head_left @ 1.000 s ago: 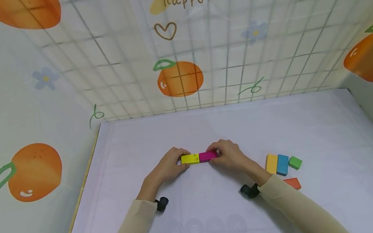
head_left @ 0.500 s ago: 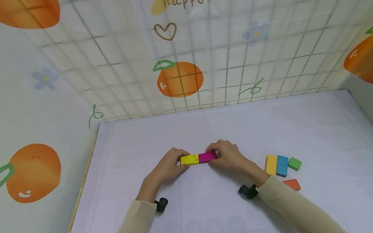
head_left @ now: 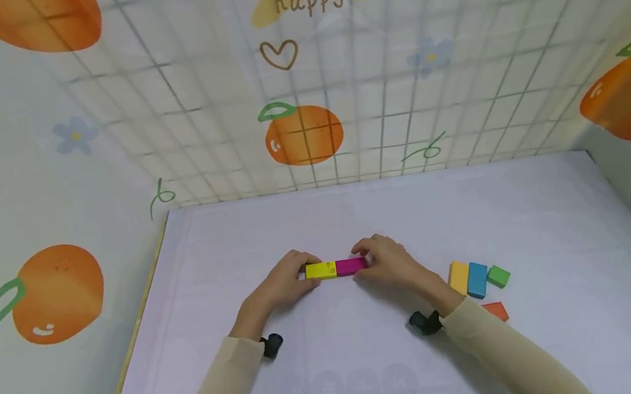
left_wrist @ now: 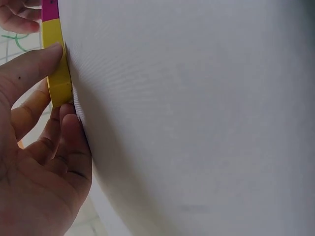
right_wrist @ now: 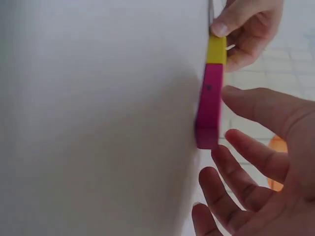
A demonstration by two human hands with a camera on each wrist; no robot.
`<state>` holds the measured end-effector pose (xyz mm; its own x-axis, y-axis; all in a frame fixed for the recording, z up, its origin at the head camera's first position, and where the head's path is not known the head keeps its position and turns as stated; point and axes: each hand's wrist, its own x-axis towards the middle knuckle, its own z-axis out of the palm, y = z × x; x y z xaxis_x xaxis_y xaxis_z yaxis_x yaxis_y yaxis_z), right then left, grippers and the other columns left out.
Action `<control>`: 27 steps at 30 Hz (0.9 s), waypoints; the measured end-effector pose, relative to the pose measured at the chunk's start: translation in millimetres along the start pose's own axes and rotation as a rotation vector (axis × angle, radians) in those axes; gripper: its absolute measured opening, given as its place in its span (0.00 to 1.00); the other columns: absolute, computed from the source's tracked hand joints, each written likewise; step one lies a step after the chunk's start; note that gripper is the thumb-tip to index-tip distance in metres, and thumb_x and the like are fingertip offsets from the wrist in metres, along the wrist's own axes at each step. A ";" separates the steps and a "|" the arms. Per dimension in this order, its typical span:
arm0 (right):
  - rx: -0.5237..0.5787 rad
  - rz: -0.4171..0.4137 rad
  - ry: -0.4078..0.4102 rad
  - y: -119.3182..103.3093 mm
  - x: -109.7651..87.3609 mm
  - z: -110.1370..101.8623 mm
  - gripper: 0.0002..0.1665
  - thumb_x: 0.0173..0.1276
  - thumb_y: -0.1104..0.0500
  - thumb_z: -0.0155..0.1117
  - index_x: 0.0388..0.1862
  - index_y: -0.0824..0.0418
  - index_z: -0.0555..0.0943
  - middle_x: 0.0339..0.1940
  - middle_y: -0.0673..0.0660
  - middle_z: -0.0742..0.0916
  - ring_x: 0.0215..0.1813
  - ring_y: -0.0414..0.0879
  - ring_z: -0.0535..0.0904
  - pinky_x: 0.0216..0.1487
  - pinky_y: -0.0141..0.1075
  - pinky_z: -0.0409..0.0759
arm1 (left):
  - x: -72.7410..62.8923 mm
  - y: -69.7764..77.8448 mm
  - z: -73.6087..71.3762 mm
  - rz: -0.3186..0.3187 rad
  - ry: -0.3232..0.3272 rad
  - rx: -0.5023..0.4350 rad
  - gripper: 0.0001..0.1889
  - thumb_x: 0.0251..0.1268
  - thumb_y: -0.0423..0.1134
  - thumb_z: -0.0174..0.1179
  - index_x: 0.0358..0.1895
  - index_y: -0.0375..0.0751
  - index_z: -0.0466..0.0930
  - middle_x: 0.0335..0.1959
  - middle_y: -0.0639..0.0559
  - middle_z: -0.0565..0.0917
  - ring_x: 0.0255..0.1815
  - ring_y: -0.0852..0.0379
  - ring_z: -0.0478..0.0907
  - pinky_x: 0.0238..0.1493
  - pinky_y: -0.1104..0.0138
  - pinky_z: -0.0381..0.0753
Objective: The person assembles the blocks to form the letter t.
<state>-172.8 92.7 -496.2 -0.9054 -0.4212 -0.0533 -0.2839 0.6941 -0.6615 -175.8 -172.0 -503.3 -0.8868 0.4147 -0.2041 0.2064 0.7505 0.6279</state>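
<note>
A yellow block [head_left: 320, 271] and a magenta block [head_left: 351, 267] lie end to end on the white table, their short ends meeting. My left hand [head_left: 288, 278] pinches the yellow block at its outer end; in the left wrist view the thumb presses on one long side of the yellow block [left_wrist: 60, 73]. Around the far end of the magenta block, my right hand [head_left: 389, 261] holds its fingers apart. The right wrist view shows the right thumb at the edge of the magenta block [right_wrist: 210, 98], with the other fingers spread and relaxed beyond its end.
Right of the right forearm lie an orange-yellow block [head_left: 459, 278], a blue block [head_left: 478, 279] against it, and a small green block [head_left: 499, 276]. A red block [head_left: 496, 311] is partly hidden by the sleeve. A patterned curtain [head_left: 204, 139] rises behind the table.
The right hand's fingers have loosened from the magenta block and the hand has shifted slightly right. The left hand and both blocks stay in place.
</note>
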 end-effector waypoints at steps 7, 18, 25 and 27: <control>0.059 0.016 0.029 -6.4 -18.7 -20.5 0.26 0.62 0.56 0.74 0.59 0.60 0.81 0.50 0.57 0.83 0.48 0.53 0.77 0.46 0.44 0.78 | 2.6 -0.3 -0.7 0.008 0.001 0.000 0.19 0.66 0.39 0.67 0.59 0.49 0.80 0.50 0.55 0.74 0.49 0.55 0.72 0.54 0.62 0.73; 0.110 -0.041 0.167 -4.5 -61.2 -41.9 0.24 0.63 0.58 0.74 0.58 0.61 0.81 0.49 0.60 0.84 0.48 0.57 0.79 0.45 0.46 0.78 | 2.1 -1.5 -0.7 0.010 -0.003 -0.002 0.19 0.66 0.38 0.67 0.59 0.49 0.79 0.51 0.54 0.74 0.49 0.55 0.72 0.55 0.61 0.72; 0.116 -0.060 0.237 -0.3 -85.0 -45.4 0.24 0.63 0.57 0.75 0.57 0.60 0.82 0.49 0.58 0.84 0.47 0.53 0.78 0.44 0.52 0.79 | 1.0 -3.4 2.2 0.018 -0.002 0.002 0.19 0.66 0.38 0.67 0.59 0.49 0.79 0.50 0.54 0.74 0.48 0.55 0.71 0.54 0.61 0.73; 0.115 -0.068 0.261 1.4 -91.9 -47.5 0.24 0.63 0.58 0.75 0.57 0.60 0.82 0.48 0.57 0.84 0.47 0.52 0.78 0.44 0.52 0.78 | 0.5 -3.3 2.7 0.021 -0.002 -0.001 0.19 0.66 0.38 0.67 0.59 0.48 0.79 0.50 0.54 0.74 0.48 0.55 0.71 0.54 0.61 0.73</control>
<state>-105.0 160.1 -456.7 -0.9404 -0.2897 0.1779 -0.3221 0.5923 -0.7386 -175.9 -172.9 -507.5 -0.8812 0.4318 -0.1924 0.2251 0.7411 0.6325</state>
